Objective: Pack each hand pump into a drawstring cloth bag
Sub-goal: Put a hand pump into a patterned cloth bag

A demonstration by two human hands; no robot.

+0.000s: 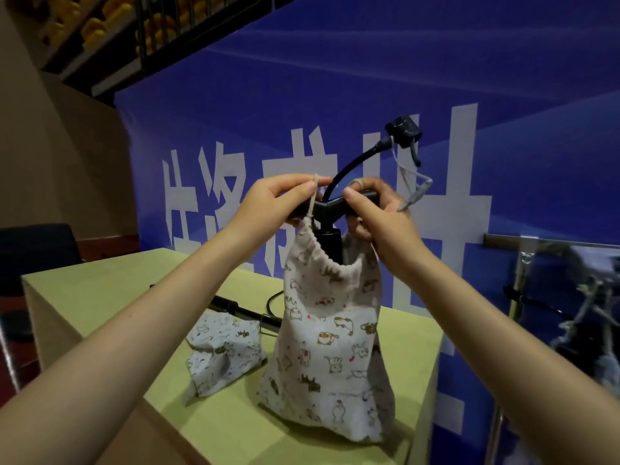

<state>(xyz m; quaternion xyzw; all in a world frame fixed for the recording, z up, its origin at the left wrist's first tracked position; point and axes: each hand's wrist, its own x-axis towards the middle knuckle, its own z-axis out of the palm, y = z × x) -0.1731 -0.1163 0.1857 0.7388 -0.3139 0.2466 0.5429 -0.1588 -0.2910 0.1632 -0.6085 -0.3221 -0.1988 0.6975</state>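
Printed bag (330, 357) stands on the table (100, 290), black pump (330, 243) poking out the top. Left hand (278, 199) pinches the drawstring (312, 199); right hand (379, 213) grips the pump's T-handle (335, 204). Second bag (223, 350) lies alongside.

Pump half in the bag

My left hand (278, 199) pinched the drawstring (312, 199); my right hand (379, 213) gripped the pump (330, 243) handle above the bag (328, 347).

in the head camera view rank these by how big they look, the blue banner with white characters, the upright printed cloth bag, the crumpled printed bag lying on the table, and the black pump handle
1. Blue banner with white characters
2. Upright printed cloth bag
3. Crumpled printed bag
4. Black T-shaped pump handle, partly covered by both hands

The banner is farthest away, yet looks largest.
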